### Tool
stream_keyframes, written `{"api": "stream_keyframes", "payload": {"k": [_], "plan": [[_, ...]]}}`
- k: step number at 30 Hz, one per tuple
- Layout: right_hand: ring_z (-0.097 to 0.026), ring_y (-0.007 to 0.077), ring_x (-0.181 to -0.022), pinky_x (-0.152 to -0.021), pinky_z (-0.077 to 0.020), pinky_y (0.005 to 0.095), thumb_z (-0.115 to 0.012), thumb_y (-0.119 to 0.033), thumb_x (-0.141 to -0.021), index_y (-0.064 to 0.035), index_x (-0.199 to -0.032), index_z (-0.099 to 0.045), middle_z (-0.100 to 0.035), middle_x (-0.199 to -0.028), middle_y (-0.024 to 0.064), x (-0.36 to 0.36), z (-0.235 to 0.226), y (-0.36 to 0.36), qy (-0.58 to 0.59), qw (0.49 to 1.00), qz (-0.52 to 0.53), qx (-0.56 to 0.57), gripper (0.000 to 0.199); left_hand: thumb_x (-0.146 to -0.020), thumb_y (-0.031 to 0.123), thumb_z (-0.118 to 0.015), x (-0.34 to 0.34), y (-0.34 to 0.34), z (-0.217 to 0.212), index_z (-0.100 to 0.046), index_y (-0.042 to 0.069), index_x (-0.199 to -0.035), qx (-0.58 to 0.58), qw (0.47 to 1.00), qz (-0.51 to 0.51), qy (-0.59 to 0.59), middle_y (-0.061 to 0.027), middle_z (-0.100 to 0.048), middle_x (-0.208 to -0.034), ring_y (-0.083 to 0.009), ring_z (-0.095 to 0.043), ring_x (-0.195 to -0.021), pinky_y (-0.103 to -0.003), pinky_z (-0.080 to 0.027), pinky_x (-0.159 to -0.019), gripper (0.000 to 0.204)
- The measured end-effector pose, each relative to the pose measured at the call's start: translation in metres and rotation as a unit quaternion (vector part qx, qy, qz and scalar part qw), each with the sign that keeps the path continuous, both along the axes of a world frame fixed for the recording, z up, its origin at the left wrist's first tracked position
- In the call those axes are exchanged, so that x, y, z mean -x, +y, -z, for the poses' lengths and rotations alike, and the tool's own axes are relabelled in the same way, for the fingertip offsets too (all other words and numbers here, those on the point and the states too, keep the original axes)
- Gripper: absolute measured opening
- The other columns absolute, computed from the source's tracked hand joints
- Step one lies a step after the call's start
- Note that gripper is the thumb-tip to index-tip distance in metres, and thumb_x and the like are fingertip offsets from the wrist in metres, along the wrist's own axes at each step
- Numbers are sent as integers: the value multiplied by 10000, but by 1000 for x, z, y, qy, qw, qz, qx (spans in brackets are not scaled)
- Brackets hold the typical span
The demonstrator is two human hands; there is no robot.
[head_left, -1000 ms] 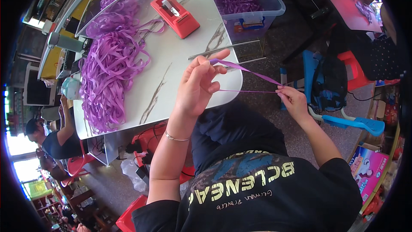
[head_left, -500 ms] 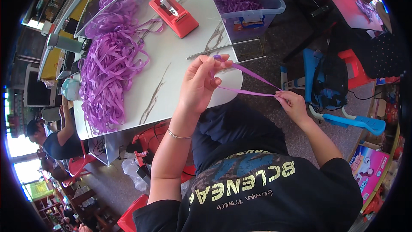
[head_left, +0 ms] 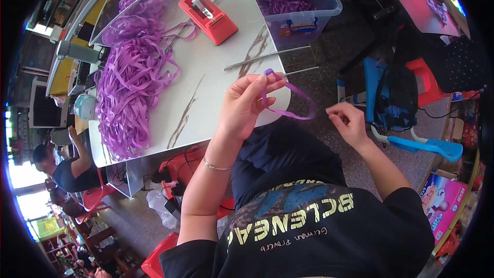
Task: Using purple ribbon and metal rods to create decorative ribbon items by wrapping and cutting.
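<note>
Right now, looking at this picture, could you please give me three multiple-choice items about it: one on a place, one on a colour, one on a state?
1. Where does the red tape dispenser stand?
A. on the white table
B. on the floor
C. inside the clear plastic bin

2. What colour is the ribbon strip in the left hand?
A. green
B. purple
C. white

3. In what state is the right hand?
A. gripping the metal rod
B. flat on the table
C. free of the strip, fingers curled, holding nothing visible

Answers: 1 A, the dispenser sits on the tabletop beside the purple ribbon pile. 2 B, the strip loops from the left fingers and matches the pile. 3 C, the strip's loop ends short of the right hand.
</note>
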State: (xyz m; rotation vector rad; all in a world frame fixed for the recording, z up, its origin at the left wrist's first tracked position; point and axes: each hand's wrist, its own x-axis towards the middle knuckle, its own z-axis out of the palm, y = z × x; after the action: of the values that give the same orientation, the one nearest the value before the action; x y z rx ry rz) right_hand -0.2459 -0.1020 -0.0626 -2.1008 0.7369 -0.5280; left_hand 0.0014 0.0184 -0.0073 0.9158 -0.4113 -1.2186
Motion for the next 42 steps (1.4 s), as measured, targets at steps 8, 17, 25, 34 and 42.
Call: {"api": "stream_keyframes", "payload": {"k": [8, 17, 25, 34, 42], "plan": [[-578, 194, -857, -709, -445, 286, -652, -29, -717, -43, -993, -570, -588, -938, 75, -92, -66, 19, -200, 978, -9, 57, 288, -894, 163, -528, 15, 1, -10, -606, 41, -879, 7, 999, 39, -3, -113, -612, -1040, -174, -603, -943, -262, -505, -699, 146], [-595, 237, -802, -711, -457, 316, -669, -11, -687, -50, -861, -617, -617, -816, 69, -110, -63, 23, -229, 969, 15, 89, 186, -906, 124, -494, 16, 7, -5, -578, 29, -849, 31, 999, 27, 16, -105, -639, -895, -158, -614, -858, -311, -506, -803, 139], [-605, 231, -805, -709, -460, 328, -655, -5, -706, -53, -833, -634, -640, -850, 70, -107, -63, 19, -229, 968, 6, 105, 137, -893, 122, -511, 15, 5, -13, -560, 10, -853, 26, 998, 49, 10, -75, -617, -903, -126, -593, -813, -309, -504, -817, 129], [-580, 167, -720, -617, -424, 250, -574, -41, -817, -36, -844, -566, -581, -761, 50, -97, -84, 6, -139, 978, -106, 110, 29, -879, 153, -514, -1, 10, -21, -560, 30, -828, -9, 983, 131, -131, -102, -614, -873, -78, -544, -681, -173, -388, -512, 141], [-468, 55, -671, -619, -389, 191, -478, -177, -912, -29, -908, -557, -528, -746, -10, -93, -79, -12, -10, 875, -277, -397, 168, -848, 124, -517, 1, 11, -9, -545, 43, -768, 5, 986, 154, -67, -67, -602, -770, -96, -551, -661, -196, -406, -566, 117]]}}
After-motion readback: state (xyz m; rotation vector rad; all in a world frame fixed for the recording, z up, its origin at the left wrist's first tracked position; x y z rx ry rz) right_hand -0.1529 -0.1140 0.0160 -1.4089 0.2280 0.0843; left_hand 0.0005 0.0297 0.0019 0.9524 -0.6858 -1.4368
